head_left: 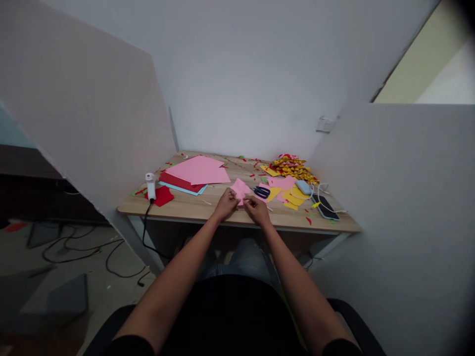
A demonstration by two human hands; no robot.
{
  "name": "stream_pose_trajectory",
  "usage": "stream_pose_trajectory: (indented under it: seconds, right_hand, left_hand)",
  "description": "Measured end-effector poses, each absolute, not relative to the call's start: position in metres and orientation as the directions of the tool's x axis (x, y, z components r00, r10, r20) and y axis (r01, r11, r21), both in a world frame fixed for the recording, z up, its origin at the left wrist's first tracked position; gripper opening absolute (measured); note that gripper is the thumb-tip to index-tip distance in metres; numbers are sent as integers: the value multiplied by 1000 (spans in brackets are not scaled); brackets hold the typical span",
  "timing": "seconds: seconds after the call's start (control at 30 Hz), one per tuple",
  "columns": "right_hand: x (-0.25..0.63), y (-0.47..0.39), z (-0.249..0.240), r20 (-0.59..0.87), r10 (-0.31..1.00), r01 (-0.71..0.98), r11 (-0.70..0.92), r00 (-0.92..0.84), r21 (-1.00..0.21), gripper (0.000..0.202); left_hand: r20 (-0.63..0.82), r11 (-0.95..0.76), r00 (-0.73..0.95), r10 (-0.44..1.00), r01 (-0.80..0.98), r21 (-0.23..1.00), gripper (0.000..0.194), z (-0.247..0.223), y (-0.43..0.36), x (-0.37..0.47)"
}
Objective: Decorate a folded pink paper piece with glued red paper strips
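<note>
Near the front edge of the wooden desk, a small piece of pink paper is pinched between both hands. My left hand grips its left side, thumb and fingertips together. On the lower right of the same piece, the fingers of my right hand are closed. Just right of the paper lies a pair of scissors with dark handles. Whether the paper is folded or cut is too small to make out.
Large pink sheets lie over red and light blue ones at the left, beside a white device with a black cable. Yellow and pink cut-outs, a pile of yellow-red pieces, a phone and a white cable occupy the right. Partitions flank the desk.
</note>
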State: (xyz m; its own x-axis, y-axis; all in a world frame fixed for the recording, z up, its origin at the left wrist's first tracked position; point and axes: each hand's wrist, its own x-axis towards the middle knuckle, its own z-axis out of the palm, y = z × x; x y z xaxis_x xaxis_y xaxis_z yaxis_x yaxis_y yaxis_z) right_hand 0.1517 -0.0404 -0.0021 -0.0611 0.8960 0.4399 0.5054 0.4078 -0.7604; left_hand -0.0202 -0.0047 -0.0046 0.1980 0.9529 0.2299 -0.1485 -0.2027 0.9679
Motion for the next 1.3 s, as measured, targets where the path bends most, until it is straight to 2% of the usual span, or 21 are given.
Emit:
stream_pose_trajectory:
  seconds: [0.53, 0.8, 0.93, 1.1, 1.3]
  right_hand:
    - [149, -41, -2, 454, 886, 603, 416, -98, -681, 34]
    - [148, -46, 2, 478, 872, 575, 447, -108, -686, 31]
    - [147, -49, 5, 507, 859, 561, 453, -66, -693, 24]
    - [147, -49, 12, 553, 833, 529, 463, 14, -711, 25]
    - [131, -83, 21, 634, 756, 483, 499, 163, -720, 24]
  left_hand:
    - [262, -247, 212, 941, -95, 964, 26, -13, 2, -24]
    - [265, -249, 251, 931, -93, 964, 25, -10, 0, -24]
    - [293, -276, 263, 919, -99, 956, 22, -3, -7, -21]
    - [376, -373, 175, 910, -55, 926, 36, 12, -10, -22]
    - [512, -516, 63, 857, 117, 848, 14, 31, -28, -28]
